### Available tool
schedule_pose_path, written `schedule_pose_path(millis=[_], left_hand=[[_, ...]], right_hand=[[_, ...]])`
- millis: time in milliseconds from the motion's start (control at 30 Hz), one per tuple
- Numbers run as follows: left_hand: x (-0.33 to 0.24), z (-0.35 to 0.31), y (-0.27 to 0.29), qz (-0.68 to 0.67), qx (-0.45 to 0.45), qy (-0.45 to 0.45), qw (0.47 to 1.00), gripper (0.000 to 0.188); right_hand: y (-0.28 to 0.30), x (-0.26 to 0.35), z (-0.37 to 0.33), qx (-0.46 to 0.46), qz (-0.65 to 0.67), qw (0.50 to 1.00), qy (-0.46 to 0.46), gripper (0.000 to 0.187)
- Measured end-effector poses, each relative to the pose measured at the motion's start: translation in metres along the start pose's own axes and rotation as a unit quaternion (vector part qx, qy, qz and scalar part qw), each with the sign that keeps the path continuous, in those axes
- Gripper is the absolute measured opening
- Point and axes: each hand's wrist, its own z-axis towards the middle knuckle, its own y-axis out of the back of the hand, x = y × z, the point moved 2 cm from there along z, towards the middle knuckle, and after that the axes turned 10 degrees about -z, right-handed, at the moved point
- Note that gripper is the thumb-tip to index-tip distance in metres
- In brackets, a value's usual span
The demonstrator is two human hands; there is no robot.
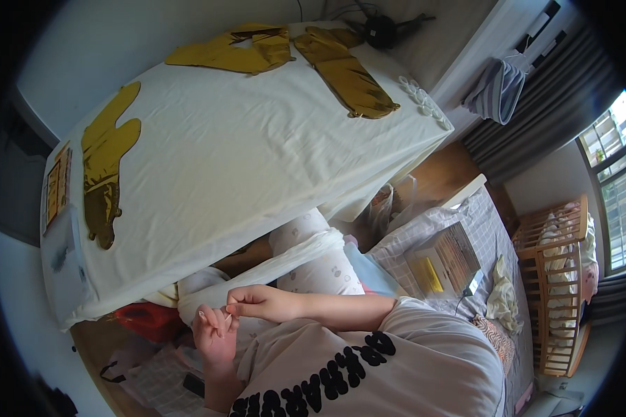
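My left hand (215,335) is raised in front of my body with its fingers curled. Against it, my right hand (261,304) pinches with thumb and forefinger. Between the fingertips there seems to be something thin and pale, too small to make out. Beyond them is a table with a cream cloth (209,153). Flat gold foil balloons lie on it: one balloon (111,156) at the left, another (233,52) at the far edge, and a long one (348,73) at the far right. A row of small white loops (424,103) rests at the right corner.
A black fan-like object (381,31) stands behind the table. To the right, a bed with a checked sheet (490,222) carries a box (445,260) and a crumpled cloth (504,299). A wooden crib (553,278) is beyond. A red bag (149,321) sits below the table's near edge.
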Motion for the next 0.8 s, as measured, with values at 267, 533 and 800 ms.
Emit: schedule_pose_path(millis=[267,533,800], left_hand=[[0.025,0.018,0.028,0.363,-0.111,0.033,0.924,0.036],[0.043,0.033,0.053,0.306,-0.227,-0.08,0.921,0.026],[0.027,0.036,0.037,0.127,-0.077,0.063,0.987,0.037]], right_hand=[[0.018,-0.01,-0.007,-0.08,0.161,0.964,-0.196,0.02],[0.007,0.034,-0.026,-0.098,-0.333,0.937,0.027,0.018],[0.02,0.018,-0.03,-0.118,-0.379,0.918,0.018,0.018]])
